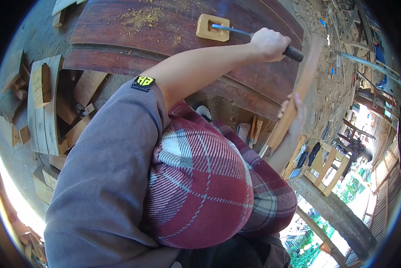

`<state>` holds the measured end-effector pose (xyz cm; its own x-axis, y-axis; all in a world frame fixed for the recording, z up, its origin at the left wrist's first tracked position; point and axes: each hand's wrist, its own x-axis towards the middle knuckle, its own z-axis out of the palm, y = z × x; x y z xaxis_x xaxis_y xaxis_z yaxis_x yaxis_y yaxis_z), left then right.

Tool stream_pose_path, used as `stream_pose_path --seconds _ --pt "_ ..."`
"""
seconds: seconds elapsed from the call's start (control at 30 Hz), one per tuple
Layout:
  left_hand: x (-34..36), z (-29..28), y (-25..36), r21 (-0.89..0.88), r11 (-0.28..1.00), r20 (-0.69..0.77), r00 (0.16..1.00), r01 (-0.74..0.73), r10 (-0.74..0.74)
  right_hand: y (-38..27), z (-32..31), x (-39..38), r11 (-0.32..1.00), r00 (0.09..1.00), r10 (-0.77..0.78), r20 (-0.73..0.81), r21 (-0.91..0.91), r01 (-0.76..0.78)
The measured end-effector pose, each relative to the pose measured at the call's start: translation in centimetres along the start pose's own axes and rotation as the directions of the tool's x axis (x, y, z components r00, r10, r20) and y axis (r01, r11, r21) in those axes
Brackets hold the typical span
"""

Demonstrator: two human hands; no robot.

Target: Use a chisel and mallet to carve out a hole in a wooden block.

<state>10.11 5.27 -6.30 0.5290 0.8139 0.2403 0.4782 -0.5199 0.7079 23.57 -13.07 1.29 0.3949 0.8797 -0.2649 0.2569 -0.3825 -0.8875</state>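
My left hand (269, 45) is closed around the dark handle of a chisel (236, 31). The chisel lies at a low slant, its blade tip inside the rectangular hollow of a small light-wood block (202, 29). That block rests on a dark red-brown plank table (182, 56). To the right, my right hand (300, 117) grips a long wooden bar (302, 87), raised past the table's right edge. The bar's far end is smeared by motion and stands apart from the chisel handle.
Wood shavings (147, 17) are scattered over the table's far part. On the left, planks and offcuts (43, 107) lie piled on the ground. A slatted wooden stool-like piece (328, 167) stands at the right, near a thick concrete-looking beam (334, 210). My plaid-covered knees are below the table.
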Motion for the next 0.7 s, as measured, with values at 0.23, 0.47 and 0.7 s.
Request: stream_pose_path --seconds 0.23,0.47,0.7 --pt "0.3 -1.0 0.7 -0.044 0.999 -0.031 0.999 0.023 -0.025 1.3 0.8 -0.2 0.994 0.993 -0.073 -0.097 0.072 0.080" --pt "0.7 -2.9 1.6 -0.060 0.998 -0.153 0.988 -0.016 0.006 -3.0 -0.1 -1.6 0.993 0.990 -0.071 -0.124 -0.106 0.058" --pt "0.4 -3.5 1.2 -0.106 0.994 -0.214 0.976 0.010 -0.033 -3.3 0.4 -2.6 0.998 0.998 -0.066 -0.014 0.011 0.066"
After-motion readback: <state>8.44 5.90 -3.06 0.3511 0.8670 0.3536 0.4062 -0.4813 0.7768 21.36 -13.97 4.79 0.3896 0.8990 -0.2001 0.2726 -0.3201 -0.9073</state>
